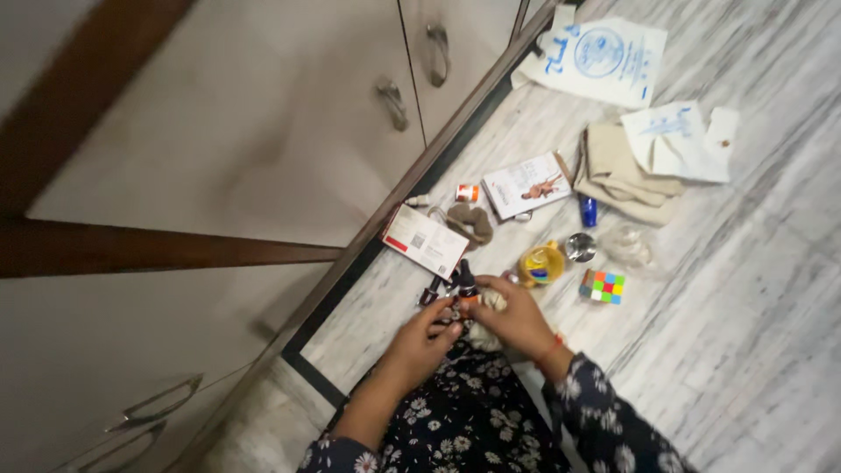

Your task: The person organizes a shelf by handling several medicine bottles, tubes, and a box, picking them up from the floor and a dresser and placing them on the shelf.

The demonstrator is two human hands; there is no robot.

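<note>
Low over the marble floor (pixel 701 350), our two hands meet just above our lap in its flowered dress. Our left hand (pixel 423 343) curls its fingers round the base of a small dark dropper bottle (pixel 467 285), and our right hand (pixel 517 317) closes over a pale crumpled cloth (pixel 491 302) pressed against the same bottle. Both hands are closed in a grip; how tightly, we cannot tell through the blur. The bottle stands upright between them, its black cap on.

We place everything else by that bottle. Just beyond it, touching distance away, lies a white and red carton (pixel 425 239), with a brown scrunchie (pixel 470 223) beside it. To the bottle's right sit a yellow container (pixel 541 263), a small shiny metal cup (pixel 579 247) and a colourful puzzle cube (pixel 602 286). Farther off are a small orange-capped jar (pixel 468 193), a printed booklet (pixel 527 185), a blue tube (pixel 589 211), folded beige cloth (pixel 622 175) and white printed bags (pixel 604 57). To the bottle's left rise pale cabinet doors (pixel 263 131) with metal handles.

Judging from this, the bottle is in hand with the cloth against it, still capped, while the other items lie scattered and untouched.
</note>
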